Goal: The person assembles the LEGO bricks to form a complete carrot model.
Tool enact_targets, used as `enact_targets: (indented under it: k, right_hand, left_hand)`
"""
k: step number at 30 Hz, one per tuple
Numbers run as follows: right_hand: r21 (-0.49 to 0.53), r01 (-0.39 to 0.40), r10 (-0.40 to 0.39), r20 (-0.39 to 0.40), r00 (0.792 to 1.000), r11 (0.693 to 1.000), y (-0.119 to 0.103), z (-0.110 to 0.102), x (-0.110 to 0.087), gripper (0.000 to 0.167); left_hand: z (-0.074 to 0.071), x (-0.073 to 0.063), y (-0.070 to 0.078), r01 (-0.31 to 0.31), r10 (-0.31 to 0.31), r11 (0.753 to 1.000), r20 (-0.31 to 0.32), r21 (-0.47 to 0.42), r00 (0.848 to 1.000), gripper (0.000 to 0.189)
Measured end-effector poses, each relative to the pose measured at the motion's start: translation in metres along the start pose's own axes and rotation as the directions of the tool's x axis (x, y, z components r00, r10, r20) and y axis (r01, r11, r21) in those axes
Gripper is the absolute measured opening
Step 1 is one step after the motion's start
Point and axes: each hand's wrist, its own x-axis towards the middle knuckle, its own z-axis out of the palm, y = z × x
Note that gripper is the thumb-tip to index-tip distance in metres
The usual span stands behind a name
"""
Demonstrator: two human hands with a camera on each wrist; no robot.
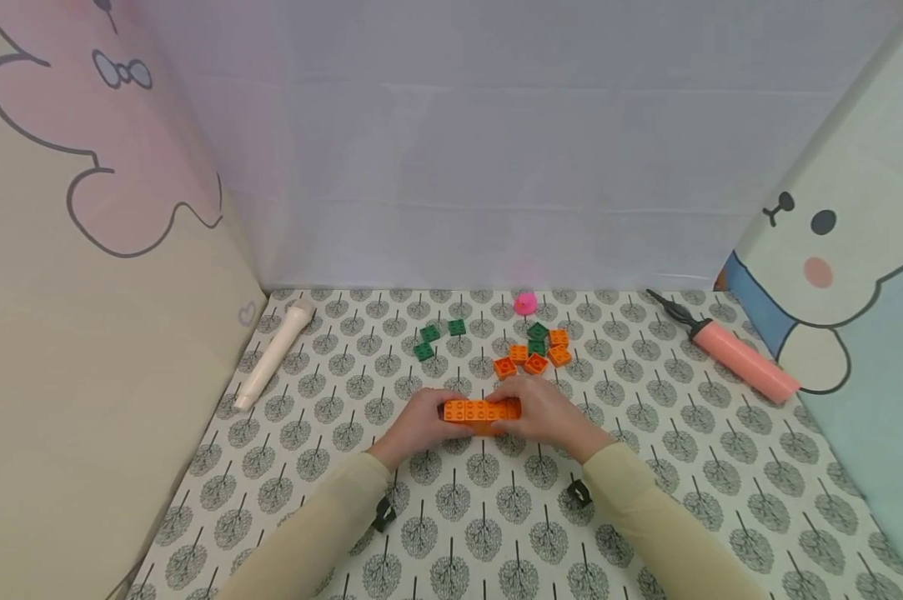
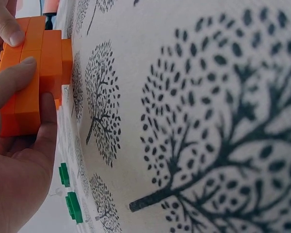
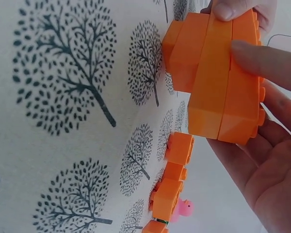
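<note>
Both hands hold one block of joined orange toy bricks [image 1: 477,410] near the middle of the table. My left hand [image 1: 419,421] grips its left end, thumb on the near side. Around the right end curls my right hand [image 1: 541,410]. In the right wrist view the brick block [image 3: 211,97] is layered, its lower layers narrower towards the tablecloth. The left wrist view shows the left thumb pressed on the side of the orange bricks [image 2: 20,109]. Beyond the hands lie several loose orange bricks [image 1: 504,367] and two green bricks [image 1: 537,347].
Three green bricks [image 1: 429,332] lie at the back, left of the orange ones. A pink toy duck [image 1: 525,303] sits by the back wall. A pale tube [image 1: 274,354] lies at the left, a coral hand pump [image 1: 747,361] at the right. Printed cloth walls enclose the table.
</note>
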Motion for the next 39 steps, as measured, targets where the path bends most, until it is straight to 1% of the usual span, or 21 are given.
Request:
enact_targets:
  k: [5,12,15,22,27,29,32,37,39]
  right_hand:
    - [-0.016,-0.007,0.007,-0.005,1.0,1.0,-0.001,0.002,0.0,0.042]
    - [-0.024,0.024,-0.025,-0.033,0.999,0.999,0.002,0.006,0.0,0.042]
    - [-0.009,0.032,-0.032,-0.044,0.998,0.999,0.004,0.006,0.0,0.042]
    - [0.045,0.039,-0.036,-0.062,0.997,0.998,0.007,0.008,-0.003,0.041]
    - [0.091,0.016,-0.011,-0.059,0.998,0.996,0.008,0.008,-0.003,0.041]
    - [0.11,0.002,0.005,-0.056,0.998,0.994,0.009,0.009,-0.004,0.041]
    - [0.124,0.0,0.007,-0.063,0.998,0.992,0.011,0.012,-0.005,0.041]
    - [0.135,0.02,-0.009,-0.086,0.996,0.991,0.012,0.014,-0.006,0.041]
    - [0.134,0.03,-0.018,-0.09,0.996,0.991,0.013,0.015,-0.007,0.041]
  left_hand:
    - [0.001,0.0,-0.001,0.015,-0.015,1.0,0.004,-0.026,1.0,0.044]
    - [0.001,0.0,0.0,0.029,-0.029,0.999,0.009,-0.045,1.0,0.045]
    - [0.001,0.0,0.0,0.031,-0.031,0.999,0.008,-0.036,0.999,0.045]
    - [0.001,0.001,0.0,0.015,-0.015,1.0,0.005,-0.013,1.0,0.046]
    - [0.001,0.001,-0.001,-0.004,0.004,1.0,0.008,-0.02,1.0,0.044]
    - [0.001,0.001,-0.002,0.002,-0.002,0.999,0.008,-0.032,1.0,0.044]
    - [0.001,0.0,-0.003,0.009,-0.009,0.999,0.008,-0.047,1.0,0.045]
    - [0.001,0.001,-0.003,0.009,-0.009,0.998,0.006,-0.054,1.0,0.046]
    - [0.001,0.001,-0.002,0.013,-0.013,0.999,0.005,-0.042,1.0,0.047]
